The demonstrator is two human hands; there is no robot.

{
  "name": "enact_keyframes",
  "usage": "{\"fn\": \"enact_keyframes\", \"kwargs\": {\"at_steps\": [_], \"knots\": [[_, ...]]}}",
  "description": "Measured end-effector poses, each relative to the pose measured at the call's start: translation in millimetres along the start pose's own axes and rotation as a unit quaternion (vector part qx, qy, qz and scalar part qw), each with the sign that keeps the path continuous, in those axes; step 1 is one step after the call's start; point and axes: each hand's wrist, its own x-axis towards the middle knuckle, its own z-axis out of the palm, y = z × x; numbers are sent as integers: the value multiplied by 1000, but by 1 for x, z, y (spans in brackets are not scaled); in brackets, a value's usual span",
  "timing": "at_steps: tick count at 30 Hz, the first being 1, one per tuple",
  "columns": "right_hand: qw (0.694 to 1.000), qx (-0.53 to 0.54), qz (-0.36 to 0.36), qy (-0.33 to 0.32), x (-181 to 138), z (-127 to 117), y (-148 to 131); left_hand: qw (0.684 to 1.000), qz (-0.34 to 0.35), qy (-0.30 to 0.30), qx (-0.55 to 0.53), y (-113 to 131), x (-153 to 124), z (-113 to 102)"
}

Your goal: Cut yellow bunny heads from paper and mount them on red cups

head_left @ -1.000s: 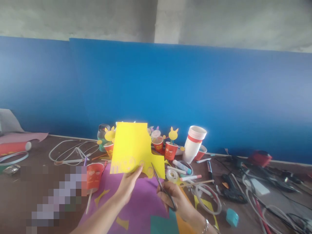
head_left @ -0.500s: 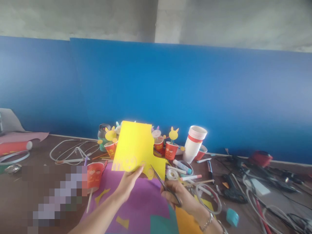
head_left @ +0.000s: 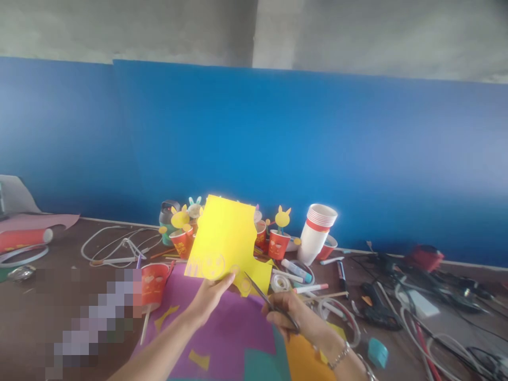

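Note:
My left hand (head_left: 209,297) pinches the lower edge of a yellow paper sheet (head_left: 224,239) and holds it upright above the table. Faint drawn shapes show along the sheet's bottom. My right hand (head_left: 291,318) grips a pair of dark scissors (head_left: 266,301), whose blades point up-left into the sheet's lower right part. A bracelet shows on my right wrist. A purple paper sheet (head_left: 222,333) lies on the table under both hands.
Red paper cups with yellow cut-out figures (head_left: 278,239) stand behind the sheet, beside a stack of white cups (head_left: 316,233). Markers, a tape roll (head_left: 280,283), a glue gun (head_left: 375,307) and cables (head_left: 119,246) litter the brown table. A blue board (head_left: 278,148) backs it.
The yellow sheet has tilted and shifted slightly right. My right hand with the scissors has moved right and lower, the blades staying at the sheet's lower right.

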Motion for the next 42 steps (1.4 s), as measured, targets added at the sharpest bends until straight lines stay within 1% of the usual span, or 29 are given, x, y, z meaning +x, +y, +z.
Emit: {"fn": "enact_keyframes", "kwargs": {"at_steps": [4,9,16,20,23,26,31,38,42], "knots": [[1000,-16,-2,-5,-2,-3,-3,1000,4,-18,13,2,-1,0],[999,-32,1,-17,-4,-8,-1,999,-15,-43,9,11,-3,2],[998,-48,15,-42,-2,-12,-1,998,-27,-48,-1,4,-1,-3],[999,-28,18,-30,-2,-11,2,998,-21,-54,1,6,-2,-2],[999,-33,18,-31,-1,-9,5,998,-18,-53,6,9,-4,1],[998,-41,15,-40,-1,-11,5,998,-12,-61,13,13,-5,3],[997,-49,17,-61,-5,-14,-1,995,3,-102,13,17,-6,6],[995,-61,16,-83,-9,-17,-6,995,-12,-94,-8,16,-6,4],[992,-69,7,-104,-10,-21,-6,993,5,-114,-14,14,-6,3]]}}
